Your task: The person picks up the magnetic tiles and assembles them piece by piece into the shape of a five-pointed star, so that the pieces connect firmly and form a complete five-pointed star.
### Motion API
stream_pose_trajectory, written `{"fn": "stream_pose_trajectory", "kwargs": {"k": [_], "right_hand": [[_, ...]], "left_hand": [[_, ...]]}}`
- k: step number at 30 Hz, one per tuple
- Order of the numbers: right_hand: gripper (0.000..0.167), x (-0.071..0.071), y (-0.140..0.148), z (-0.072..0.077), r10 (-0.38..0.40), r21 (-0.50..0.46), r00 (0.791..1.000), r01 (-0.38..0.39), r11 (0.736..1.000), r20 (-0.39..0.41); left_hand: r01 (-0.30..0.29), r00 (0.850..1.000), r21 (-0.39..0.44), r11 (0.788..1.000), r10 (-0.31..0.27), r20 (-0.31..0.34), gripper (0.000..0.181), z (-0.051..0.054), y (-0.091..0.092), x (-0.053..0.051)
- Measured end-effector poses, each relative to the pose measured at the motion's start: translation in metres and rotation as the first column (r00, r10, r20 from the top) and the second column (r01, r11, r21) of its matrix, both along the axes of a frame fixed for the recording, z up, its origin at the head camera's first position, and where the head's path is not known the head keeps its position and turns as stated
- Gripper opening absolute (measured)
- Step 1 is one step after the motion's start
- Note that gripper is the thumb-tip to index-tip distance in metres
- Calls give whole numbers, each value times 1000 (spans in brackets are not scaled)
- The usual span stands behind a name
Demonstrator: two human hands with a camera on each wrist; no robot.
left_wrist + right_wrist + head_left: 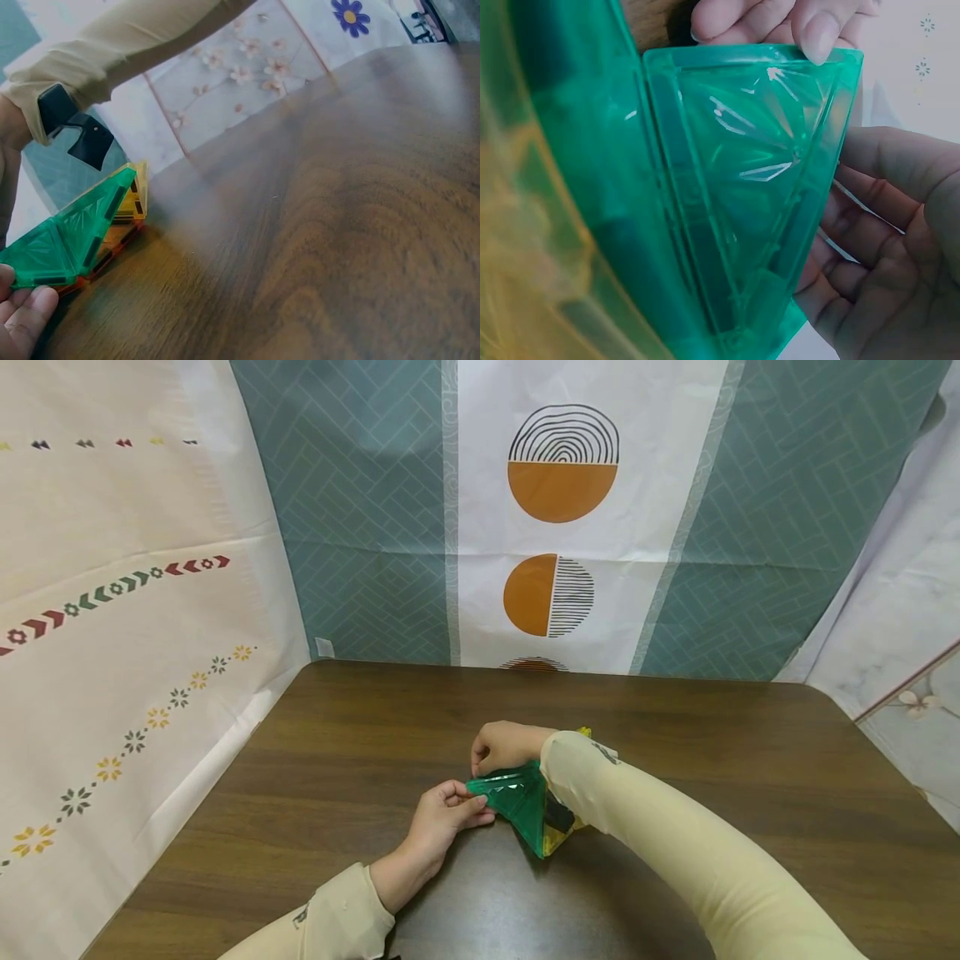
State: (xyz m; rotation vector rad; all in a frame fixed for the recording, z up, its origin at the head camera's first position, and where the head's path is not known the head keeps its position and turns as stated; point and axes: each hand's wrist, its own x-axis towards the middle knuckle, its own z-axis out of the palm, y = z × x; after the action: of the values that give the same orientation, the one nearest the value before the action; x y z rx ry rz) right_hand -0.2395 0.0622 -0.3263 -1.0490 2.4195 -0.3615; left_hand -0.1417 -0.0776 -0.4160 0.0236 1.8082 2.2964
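Observation:
Green see-through triangular magnetic tiles [517,802] join yellow tiles [553,841] in a small standing structure on the table. An orange tile [112,244] shows low in it in the left wrist view. My left hand [442,818] pinches the left tip of a green triangular tile between thumb and fingers. Across the far side of that tile reaches my right hand [510,746], its fingers bent at the edge. In the right wrist view the right hand's fingers [855,232] hold along one edge of the green tile, partly hidden behind it.
The structure stands on a brown wooden table [360,735]. Patterned cloths [360,527] hang behind and at both sides. The right sleeve [675,843] crosses over the yellow part and hides some of it. A black wrist device [58,112] sits on the right wrist.

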Motion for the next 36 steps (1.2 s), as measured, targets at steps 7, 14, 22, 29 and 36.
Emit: {"fn": "stream_pose_trajectory", "kwargs": {"k": [7,14,22,29,36], "right_hand": [[14,-1,0,-1,-7,-42,1000,7,999,12],[11,0,4,1,-9,-87,1000,10,996,16],[11,7,11,8,-44,-115,999,46,992,22],[13,13,23,11,-70,-159,998,69,985,-4],[20,22,39,14,-129,-207,990,114,972,-62]], "left_hand": [[54,999,-6,998,-54,1,10,2,-5,0],[63,996,-169,984,-72,-48,28,11,-15,-7],[-40,945,-587,809,-160,-285,24,32,-28,-16],[-177,883,-671,720,-185,-431,26,47,-30,-20],[-305,792,-718,626,-252,-556,31,55,-29,-22]]}}
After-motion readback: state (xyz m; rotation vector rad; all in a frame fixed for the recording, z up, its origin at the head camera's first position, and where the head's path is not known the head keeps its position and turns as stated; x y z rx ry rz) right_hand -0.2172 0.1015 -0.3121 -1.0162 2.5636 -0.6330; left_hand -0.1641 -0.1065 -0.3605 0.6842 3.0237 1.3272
